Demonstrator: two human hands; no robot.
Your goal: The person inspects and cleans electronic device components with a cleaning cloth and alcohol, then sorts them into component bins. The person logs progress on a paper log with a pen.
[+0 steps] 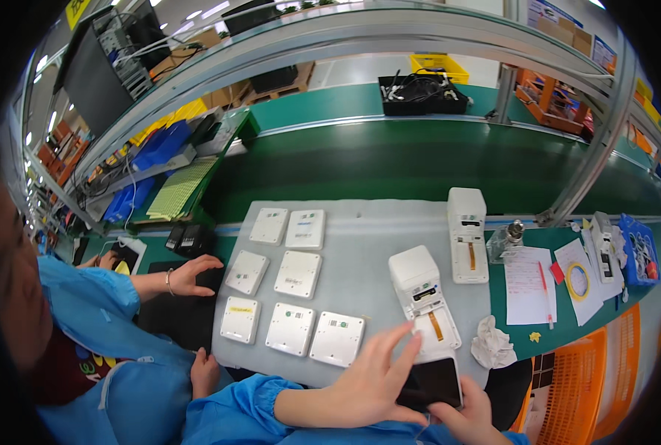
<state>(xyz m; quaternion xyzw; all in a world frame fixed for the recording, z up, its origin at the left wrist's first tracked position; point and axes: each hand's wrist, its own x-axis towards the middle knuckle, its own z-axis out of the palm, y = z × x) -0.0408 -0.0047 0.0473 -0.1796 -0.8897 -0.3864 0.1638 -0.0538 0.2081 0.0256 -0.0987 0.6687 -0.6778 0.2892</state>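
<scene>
My right hand (470,417) grips the lower right corner of a screen module (433,382) with a black glass face and white rim. My left hand (367,377) is open at its left side, thumb and fingers apart; whether the thumb touches it I cannot tell. Just beyond the module lies a white device (425,293) with an open bay and an orange ribbon cable (436,325). A second white device (467,233) of the same kind lies farther back to the right. Several square white housings (298,274) are spread on the grey mat (360,245) to the left.
At the left a co-worker in blue reaches a hand (188,276) to the mat's edge. Crumpled white paper (492,345) lies right of the mat, near written sheets (529,285), yellow tape (577,282) and a blue bin (640,251). Orange crates (571,386) stand at the lower right.
</scene>
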